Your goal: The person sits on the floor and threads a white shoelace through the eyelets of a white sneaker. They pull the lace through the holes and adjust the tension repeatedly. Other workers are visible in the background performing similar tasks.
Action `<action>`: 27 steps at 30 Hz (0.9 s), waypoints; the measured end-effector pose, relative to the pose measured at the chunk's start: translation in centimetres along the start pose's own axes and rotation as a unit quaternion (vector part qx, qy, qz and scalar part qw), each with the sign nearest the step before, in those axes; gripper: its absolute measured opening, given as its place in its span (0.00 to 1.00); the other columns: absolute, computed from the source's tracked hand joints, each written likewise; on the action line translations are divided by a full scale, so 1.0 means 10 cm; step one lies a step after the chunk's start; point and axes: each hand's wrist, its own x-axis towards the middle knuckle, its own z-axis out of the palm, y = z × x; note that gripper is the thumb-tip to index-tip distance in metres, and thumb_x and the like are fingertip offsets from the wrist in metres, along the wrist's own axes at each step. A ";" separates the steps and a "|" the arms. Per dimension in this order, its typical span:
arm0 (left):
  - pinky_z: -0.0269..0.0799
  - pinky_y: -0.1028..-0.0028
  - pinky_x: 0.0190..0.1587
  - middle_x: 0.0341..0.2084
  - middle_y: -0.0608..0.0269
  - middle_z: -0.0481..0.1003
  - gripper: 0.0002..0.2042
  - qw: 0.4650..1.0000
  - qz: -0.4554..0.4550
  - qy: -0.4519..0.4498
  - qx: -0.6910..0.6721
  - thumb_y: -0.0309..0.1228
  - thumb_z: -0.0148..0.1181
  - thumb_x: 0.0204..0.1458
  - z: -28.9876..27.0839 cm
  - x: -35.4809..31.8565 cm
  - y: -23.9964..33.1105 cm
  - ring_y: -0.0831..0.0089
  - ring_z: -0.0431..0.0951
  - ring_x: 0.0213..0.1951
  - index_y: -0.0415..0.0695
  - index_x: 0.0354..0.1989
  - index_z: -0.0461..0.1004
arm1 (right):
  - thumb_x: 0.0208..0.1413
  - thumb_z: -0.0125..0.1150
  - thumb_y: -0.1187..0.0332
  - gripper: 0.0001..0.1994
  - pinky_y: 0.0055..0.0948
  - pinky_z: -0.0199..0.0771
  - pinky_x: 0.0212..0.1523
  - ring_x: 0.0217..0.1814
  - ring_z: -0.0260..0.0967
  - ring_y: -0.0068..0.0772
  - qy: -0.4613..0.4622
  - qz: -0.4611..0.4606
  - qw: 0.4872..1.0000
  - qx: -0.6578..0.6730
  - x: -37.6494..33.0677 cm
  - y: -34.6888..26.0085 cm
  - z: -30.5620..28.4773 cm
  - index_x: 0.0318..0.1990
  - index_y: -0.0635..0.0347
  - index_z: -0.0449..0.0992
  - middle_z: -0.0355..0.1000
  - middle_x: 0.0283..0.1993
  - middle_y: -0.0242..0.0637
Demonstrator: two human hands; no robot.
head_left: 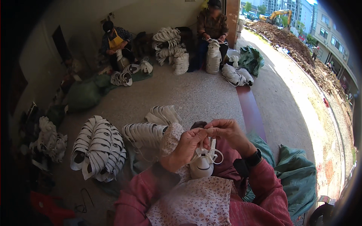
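Note:
Just above my lap, a white shoe upper (201,165) rests toe toward me, with a white lace (219,156) looping out on its right side. My left hand (188,146) is closed in a pinch over the shoe's opening. Against its fingertips, my right hand (230,135) pinches too, thumb and forefinger together. Both seem to grip the lace, though its ends are mostly hidden by the fingers. The far part of the shoe is covered by my hands. A floral apron (192,201) lies under the shoe.
Nested shoe uppers stand in a big stack (98,148) at left, with another row (143,134) nearer my knee. Green sacks (296,173) lie at right. Across the floor (188,94), two seated people (117,43) handle shoe uppers beside more stacks (169,45).

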 end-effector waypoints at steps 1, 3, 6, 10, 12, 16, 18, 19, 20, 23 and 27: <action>0.78 0.71 0.39 0.24 0.66 0.72 0.14 1.000 0.001 -0.002 0.017 0.39 0.55 0.64 -0.01 -0.01 0.00 0.78 0.73 0.27 0.38 0.41 0.75 | 0.59 0.66 0.71 0.09 0.18 0.68 0.33 0.33 0.69 0.16 -0.010 -0.005 1.000 0.005 0.00 0.03 -0.01 0.44 0.64 0.82 0.76 0.33 0.27; 0.77 0.72 0.37 0.23 0.65 0.72 0.14 1.000 0.001 -0.001 0.023 0.39 0.55 0.65 0.01 -0.03 0.02 0.78 0.73 0.26 0.38 0.41 0.75 | 0.60 0.65 0.70 0.09 0.17 0.68 0.33 0.32 0.68 0.15 -0.023 0.002 0.999 0.024 -0.01 0.05 -0.02 0.45 0.64 0.82 0.76 0.33 0.27; 0.75 0.74 0.36 0.22 0.65 0.72 0.14 1.000 -0.002 -0.003 0.022 0.39 0.54 0.65 0.00 -0.05 0.01 0.78 0.74 0.26 0.38 0.41 0.75 | 0.61 0.64 0.68 0.10 0.17 0.66 0.32 0.32 0.68 0.14 -0.032 0.028 0.998 0.047 -0.02 0.05 -0.02 0.46 0.62 0.82 0.76 0.34 0.26; 0.74 0.76 0.35 0.23 0.66 0.72 0.15 0.999 -0.007 0.001 0.054 0.39 0.52 0.66 -0.05 -0.07 -0.03 0.79 0.74 0.26 0.38 0.42 0.75 | 0.62 0.63 0.67 0.11 0.15 0.64 0.31 0.33 0.67 0.11 -0.021 0.020 0.999 0.014 -0.03 0.12 0.01 0.48 0.60 0.82 0.76 0.35 0.24; 0.74 0.77 0.35 0.24 0.67 0.72 0.15 0.998 0.006 -0.004 0.064 0.39 0.51 0.67 -0.03 -0.09 -0.02 0.79 0.74 0.27 0.37 0.43 0.75 | 0.62 0.63 0.67 0.10 0.13 0.63 0.31 0.33 0.66 0.10 -0.008 0.017 1.000 0.010 -0.02 0.13 0.03 0.47 0.59 0.82 0.76 0.35 0.23; 0.73 0.78 0.35 0.25 0.68 0.72 0.15 0.994 0.025 -0.009 0.104 0.38 0.49 0.68 -0.07 -0.09 -0.04 0.80 0.73 0.28 0.37 0.45 0.75 | 0.62 0.64 0.67 0.09 0.13 0.61 0.30 0.31 0.63 0.10 0.000 0.018 1.000 0.023 0.00 0.15 0.08 0.46 0.60 0.83 0.76 0.34 0.23; 0.73 0.78 0.35 0.25 0.68 0.72 0.15 0.993 0.025 -0.001 0.112 0.37 0.49 0.68 -0.05 -0.10 -0.01 0.80 0.74 0.28 0.37 0.45 0.75 | 0.61 0.64 0.67 0.09 0.13 0.60 0.29 0.30 0.63 0.10 -0.007 0.008 1.000 0.016 0.00 0.17 0.08 0.45 0.60 0.83 0.75 0.34 0.23; 0.73 0.78 0.35 0.25 0.68 0.72 0.15 0.993 0.024 0.003 0.116 0.37 0.49 0.68 -0.04 -0.11 0.01 0.80 0.74 0.28 0.37 0.45 0.75 | 0.61 0.64 0.67 0.09 0.13 0.60 0.28 0.30 0.62 0.10 -0.012 0.001 1.000 0.013 0.02 0.21 0.05 0.45 0.60 0.83 0.75 0.34 0.24; 0.73 0.79 0.35 0.25 0.67 0.73 0.15 0.993 0.017 0.000 0.120 0.37 0.49 0.68 -0.04 -0.10 0.02 0.81 0.74 0.29 0.37 0.46 0.75 | 0.61 0.64 0.67 0.10 0.13 0.60 0.28 0.29 0.62 0.10 -0.018 -0.006 1.000 0.011 0.03 0.23 0.04 0.46 0.60 0.83 0.75 0.34 0.24; 0.73 0.79 0.35 0.27 0.65 0.74 0.15 0.991 -0.007 -0.002 0.135 0.37 0.50 0.67 -0.09 -0.12 0.05 0.80 0.75 0.30 0.36 0.46 0.75 | 0.62 0.64 0.67 0.09 0.14 0.59 0.27 0.29 0.62 0.10 -0.017 0.003 1.000 0.004 0.03 0.21 0.07 0.45 0.61 0.82 0.75 0.33 0.24; 0.73 0.71 0.39 0.31 0.57 0.76 0.13 0.875 0.200 0.048 0.438 0.34 0.54 0.64 -0.09 -0.13 0.05 0.67 0.77 0.33 0.36 0.46 0.75 | 0.64 0.61 0.66 0.09 0.14 0.61 0.27 0.28 0.63 0.12 0.008 0.033 0.998 0.056 0.02 0.23 0.09 0.44 0.62 0.81 0.74 0.33 0.25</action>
